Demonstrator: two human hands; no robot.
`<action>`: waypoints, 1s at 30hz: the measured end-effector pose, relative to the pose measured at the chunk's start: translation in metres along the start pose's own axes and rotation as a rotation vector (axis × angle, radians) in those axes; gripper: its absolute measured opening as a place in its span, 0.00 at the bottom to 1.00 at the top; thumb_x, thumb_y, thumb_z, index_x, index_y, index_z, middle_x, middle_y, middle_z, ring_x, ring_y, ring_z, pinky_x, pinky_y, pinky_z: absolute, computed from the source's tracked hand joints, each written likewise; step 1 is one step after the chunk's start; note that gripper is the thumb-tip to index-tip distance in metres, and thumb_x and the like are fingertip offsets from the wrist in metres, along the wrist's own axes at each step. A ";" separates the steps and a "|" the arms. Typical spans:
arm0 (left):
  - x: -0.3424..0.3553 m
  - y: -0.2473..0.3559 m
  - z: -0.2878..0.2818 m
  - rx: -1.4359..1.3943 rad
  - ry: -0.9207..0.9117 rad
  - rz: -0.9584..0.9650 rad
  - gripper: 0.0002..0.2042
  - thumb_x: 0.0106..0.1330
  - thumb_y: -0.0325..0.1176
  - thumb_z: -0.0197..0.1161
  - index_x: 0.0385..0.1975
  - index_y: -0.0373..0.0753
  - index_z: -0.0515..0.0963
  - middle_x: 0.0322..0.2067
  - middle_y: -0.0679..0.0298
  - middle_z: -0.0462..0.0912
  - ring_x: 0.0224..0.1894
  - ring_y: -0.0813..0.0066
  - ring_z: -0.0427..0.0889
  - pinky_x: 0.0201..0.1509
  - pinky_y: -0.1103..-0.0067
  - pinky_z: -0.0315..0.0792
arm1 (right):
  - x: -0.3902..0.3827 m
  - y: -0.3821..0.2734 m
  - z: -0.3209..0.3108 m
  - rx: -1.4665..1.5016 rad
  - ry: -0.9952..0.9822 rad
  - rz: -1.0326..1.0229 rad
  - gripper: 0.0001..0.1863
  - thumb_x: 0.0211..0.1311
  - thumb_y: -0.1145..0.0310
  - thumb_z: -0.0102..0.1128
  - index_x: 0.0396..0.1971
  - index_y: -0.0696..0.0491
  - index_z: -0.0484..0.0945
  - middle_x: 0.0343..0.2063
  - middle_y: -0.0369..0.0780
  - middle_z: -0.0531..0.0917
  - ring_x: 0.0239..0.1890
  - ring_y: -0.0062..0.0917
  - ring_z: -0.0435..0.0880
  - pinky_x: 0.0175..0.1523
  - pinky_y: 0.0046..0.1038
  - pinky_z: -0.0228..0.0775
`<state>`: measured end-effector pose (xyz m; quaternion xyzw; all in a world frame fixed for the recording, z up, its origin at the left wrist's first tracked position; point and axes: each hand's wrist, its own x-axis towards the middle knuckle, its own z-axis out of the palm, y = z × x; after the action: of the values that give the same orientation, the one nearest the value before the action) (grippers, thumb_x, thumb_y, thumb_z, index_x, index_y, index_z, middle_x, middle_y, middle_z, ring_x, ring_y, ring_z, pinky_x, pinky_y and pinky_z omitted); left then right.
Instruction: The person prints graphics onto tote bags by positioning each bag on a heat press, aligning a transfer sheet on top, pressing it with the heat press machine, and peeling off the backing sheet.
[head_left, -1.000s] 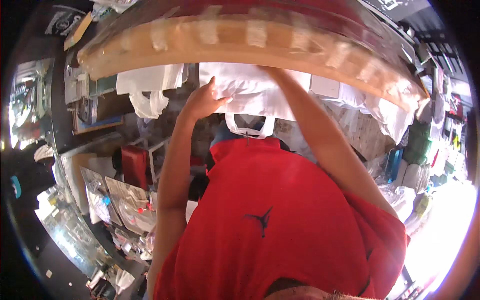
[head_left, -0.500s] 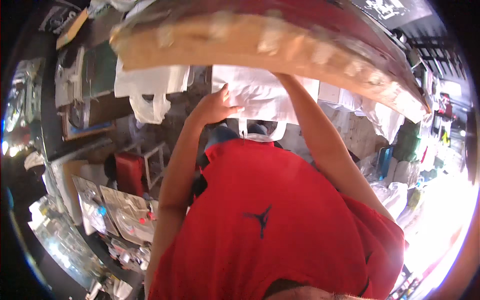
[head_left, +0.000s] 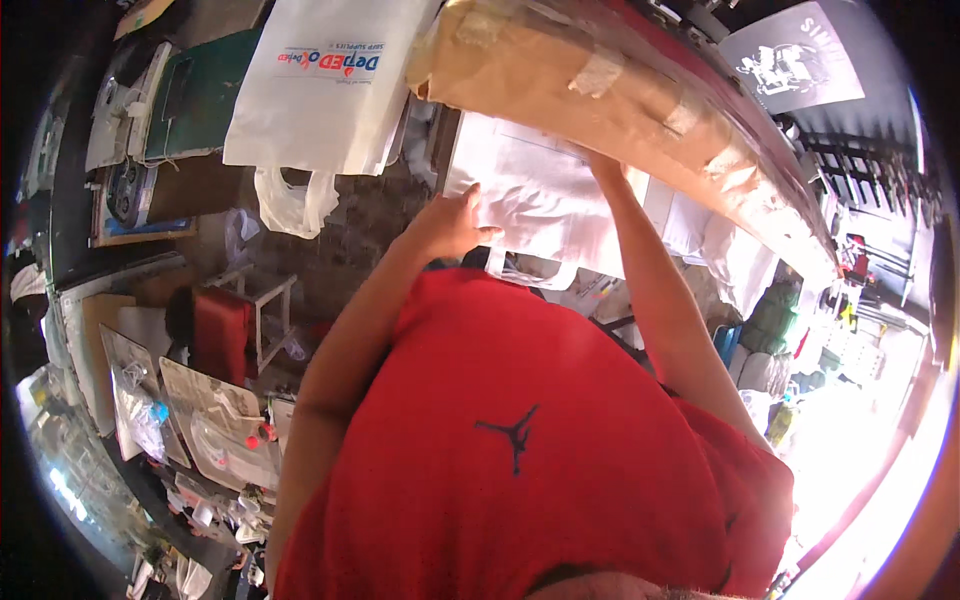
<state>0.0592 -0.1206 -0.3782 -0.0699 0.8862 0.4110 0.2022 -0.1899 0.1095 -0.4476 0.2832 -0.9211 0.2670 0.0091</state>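
Observation:
A white fabric bag [head_left: 540, 200] lies flat with its handles hanging toward my body, under a long tan, taped board [head_left: 570, 80] with a dark red top. My left hand [head_left: 458, 220] is on the bag's left part, thumb and fingers apart. My right hand [head_left: 605, 162] reaches beneath the board's edge at the bag's upper right; its fingers are hidden there. A printed white bag [head_left: 315, 90] with looped handles lies to the left of the board.
More white bags [head_left: 735, 255] hang under the board's right part. A dark green panel [head_left: 200, 95] is at upper left. A red stool or case [head_left: 220, 335] and a white metal frame [head_left: 278, 315] stand lower left, beside leaning boards [head_left: 215, 415]. Bright light floods the right side.
The view has turned, showing more of the printed bag at left. The board now slants down to the right. Both hands sit farther right in the picture, still at the middle bag.

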 end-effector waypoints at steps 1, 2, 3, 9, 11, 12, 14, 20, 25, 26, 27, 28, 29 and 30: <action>0.001 0.000 0.000 -0.009 -0.016 -0.014 0.41 0.61 0.50 0.66 0.65 0.24 0.58 0.59 0.43 0.72 0.62 0.53 0.72 0.65 0.69 0.66 | 0.010 -0.016 0.014 0.053 -0.011 -0.006 0.17 0.62 0.64 0.55 0.49 0.53 0.78 0.48 0.51 0.79 0.54 0.48 0.75 0.57 0.48 0.65; 0.005 0.001 -0.001 -0.007 -0.013 -0.013 0.41 0.61 0.50 0.66 0.65 0.24 0.58 0.59 0.43 0.72 0.62 0.53 0.72 0.65 0.69 0.66 | 0.015 -0.040 0.027 0.115 -0.030 -0.010 0.17 0.62 0.63 0.55 0.49 0.53 0.78 0.48 0.51 0.79 0.53 0.48 0.75 0.57 0.48 0.65; 0.008 0.002 -0.004 0.010 -0.024 -0.026 0.41 0.61 0.51 0.65 0.64 0.24 0.60 0.58 0.43 0.73 0.61 0.52 0.73 0.64 0.69 0.67 | 0.013 -0.070 0.041 0.172 -0.056 -0.018 0.17 0.62 0.63 0.55 0.49 0.52 0.78 0.48 0.51 0.79 0.53 0.48 0.75 0.57 0.49 0.65; 0.030 0.008 -0.017 0.107 0.053 -0.057 0.34 0.64 0.49 0.61 0.59 0.23 0.67 0.51 0.39 0.78 0.56 0.48 0.77 0.60 0.66 0.71 | -0.029 -0.114 0.029 -0.186 -0.168 -0.222 0.22 0.56 0.66 0.61 0.53 0.46 0.78 0.53 0.46 0.76 0.62 0.44 0.67 0.67 0.48 0.53; 0.044 0.005 -0.016 -0.018 0.154 -0.041 0.32 0.65 0.46 0.60 0.59 0.23 0.67 0.51 0.38 0.77 0.56 0.47 0.76 0.61 0.65 0.70 | -0.031 -0.049 0.018 0.056 0.009 -0.021 0.18 0.59 0.66 0.59 0.50 0.49 0.79 0.46 0.47 0.80 0.53 0.43 0.74 0.61 0.43 0.62; 0.053 0.014 -0.016 0.034 0.226 0.021 0.28 0.65 0.41 0.60 0.58 0.25 0.68 0.54 0.39 0.75 0.58 0.47 0.74 0.63 0.64 0.67 | -0.028 0.013 0.024 -0.048 0.180 -0.086 0.14 0.62 0.64 0.57 0.45 0.53 0.79 0.41 0.48 0.83 0.45 0.43 0.79 0.51 0.43 0.68; 0.058 0.001 -0.004 0.091 0.339 0.016 0.26 0.63 0.38 0.60 0.57 0.26 0.69 0.55 0.41 0.72 0.59 0.45 0.71 0.64 0.63 0.66 | -0.006 0.015 -0.011 0.078 -0.216 -0.183 0.12 0.64 0.64 0.55 0.41 0.54 0.80 0.39 0.46 0.84 0.42 0.40 0.81 0.46 0.41 0.70; 0.064 0.011 0.006 0.191 0.494 0.059 0.23 0.60 0.31 0.61 0.54 0.26 0.70 0.55 0.46 0.70 0.59 0.48 0.68 0.66 0.63 0.62 | 0.007 -0.081 0.053 0.025 0.079 -0.228 0.13 0.59 0.64 0.57 0.42 0.48 0.83 0.46 0.44 0.81 0.50 0.41 0.78 0.53 0.43 0.69; 0.057 0.001 -0.001 0.196 0.479 0.008 0.22 0.58 0.28 0.61 0.53 0.29 0.71 0.55 0.47 0.69 0.59 0.48 0.67 0.66 0.64 0.62 | -0.005 -0.137 0.040 -0.111 0.128 -0.431 0.15 0.55 0.62 0.64 0.43 0.47 0.83 0.55 0.44 0.75 0.59 0.47 0.70 0.61 0.50 0.62; 0.056 -0.005 0.001 0.226 0.503 0.040 0.23 0.58 0.30 0.61 0.54 0.30 0.70 0.56 0.47 0.69 0.60 0.48 0.67 0.67 0.63 0.61 | 0.006 -0.129 0.045 -0.002 0.107 -0.350 0.16 0.54 0.63 0.65 0.44 0.46 0.83 0.54 0.44 0.76 0.57 0.46 0.72 0.60 0.48 0.64; 0.057 -0.008 0.003 0.235 0.504 0.042 0.23 0.58 0.30 0.61 0.54 0.30 0.70 0.56 0.47 0.69 0.60 0.48 0.67 0.67 0.63 0.61 | 0.020 -0.119 0.053 0.103 0.087 -0.264 0.18 0.53 0.64 0.66 0.46 0.46 0.82 0.52 0.45 0.77 0.56 0.45 0.73 0.59 0.46 0.66; 0.066 -0.004 0.005 0.250 0.531 0.069 0.23 0.57 0.31 0.60 0.53 0.30 0.72 0.55 0.48 0.70 0.59 0.49 0.67 0.66 0.63 0.61 | 0.044 -0.102 0.062 0.082 0.076 -0.156 0.18 0.53 0.64 0.66 0.46 0.46 0.82 0.51 0.45 0.78 0.55 0.43 0.75 0.58 0.45 0.67; 0.078 0.003 0.007 0.264 0.552 0.107 0.23 0.56 0.31 0.59 0.53 0.31 0.73 0.55 0.49 0.70 0.57 0.49 0.67 0.64 0.62 0.61 | 0.067 -0.080 0.068 0.054 0.072 -0.036 0.18 0.53 0.64 0.66 0.46 0.46 0.82 0.49 0.46 0.79 0.54 0.42 0.76 0.57 0.43 0.68; 0.091 0.010 0.011 0.270 0.538 0.142 0.23 0.56 0.31 0.59 0.53 0.31 0.73 0.55 0.49 0.70 0.57 0.49 0.67 0.64 0.62 0.61 | 0.080 -0.056 0.069 0.201 0.066 -0.041 0.18 0.52 0.64 0.67 0.46 0.47 0.82 0.48 0.46 0.80 0.53 0.41 0.77 0.57 0.42 0.69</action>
<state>-0.0230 -0.1022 -0.4155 -0.0866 0.9572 0.2692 -0.0616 -0.2181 -0.0057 -0.4662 0.2925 -0.8828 0.3672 0.0166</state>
